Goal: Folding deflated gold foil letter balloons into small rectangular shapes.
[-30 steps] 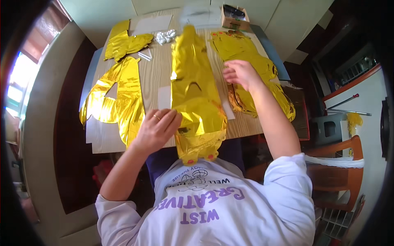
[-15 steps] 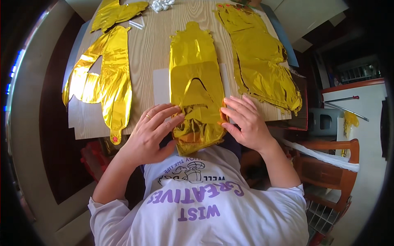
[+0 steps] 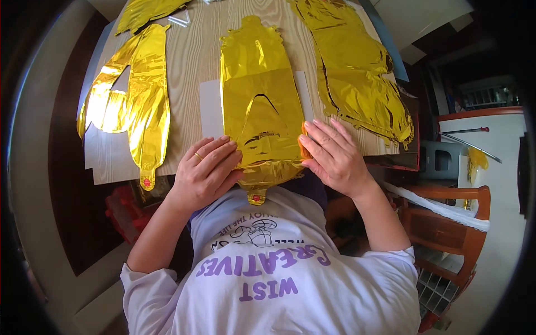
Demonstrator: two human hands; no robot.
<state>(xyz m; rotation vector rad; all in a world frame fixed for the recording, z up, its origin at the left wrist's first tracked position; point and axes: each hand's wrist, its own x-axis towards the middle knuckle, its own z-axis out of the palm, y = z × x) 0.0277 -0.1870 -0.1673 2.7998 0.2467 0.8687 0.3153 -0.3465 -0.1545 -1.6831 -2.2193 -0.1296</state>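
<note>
A flat, uninflated gold foil balloon (image 3: 262, 84) lies lengthwise in front of me, with its scalloped end away from me. Its near end bends over the table edge, where a small tab with a red mark (image 3: 256, 198) hangs by my shirt. My left hand (image 3: 205, 172) wears a ring and grips the balloon's left side near that end, fingers curved over the foil. Opposite it, my right hand (image 3: 334, 159) holds the right side between fingers and thumb. Something orange (image 3: 304, 142) shows beside the right fingertips; its kind is unclear.
Another gold foil balloon (image 3: 148, 100) lies at the left, its tab over the table edge. More gold foil (image 3: 148, 14) is at the far left, near clear strips (image 3: 178, 21). Stacked gold foil balloons (image 3: 357, 72) cover the right side. A wooden chair (image 3: 446, 234) stands right.
The balloon's near end, crumpled before, now lies smoother and folds down over the edge, with its red-marked tab showing. My left hand has shifted slightly left. The whole view has moved a little.
</note>
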